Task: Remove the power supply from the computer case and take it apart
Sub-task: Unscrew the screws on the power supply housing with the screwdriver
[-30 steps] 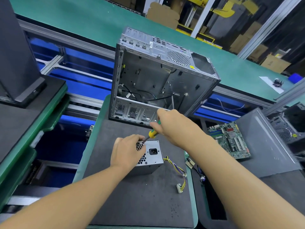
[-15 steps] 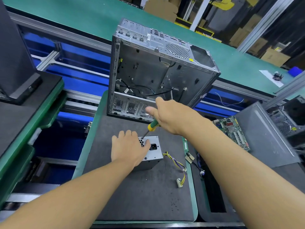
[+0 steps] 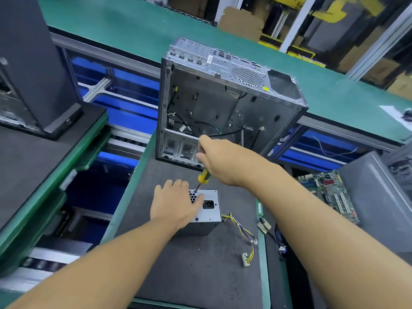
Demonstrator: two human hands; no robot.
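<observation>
The silver power supply (image 3: 208, 208) lies on the grey mat (image 3: 200, 275), out of the case, its socket face turned up. My left hand (image 3: 172, 204) rests flat on its left part and holds it down. My right hand (image 3: 219, 159) grips a screwdriver (image 3: 203, 176) with a yellow and green handle, its tip at the top edge of the power supply by the vent holes. A bundle of yellow and black wires (image 3: 244, 237) trails from the power supply to the right. The open grey computer case (image 3: 225, 101) stands upright just behind.
A green motherboard (image 3: 330, 192) lies to the right beside a grey case panel (image 3: 379, 197). A dark computer tower (image 3: 33, 63) stands on the mat at the left. A green conveyor belt (image 3: 133, 25) runs behind the case. Gaps with blue frames lie between the mats.
My left hand has flattened on the power supply. My right hand has lifted a little, so the screwdriver stands steeper with its tip on the power supply's top edge.
</observation>
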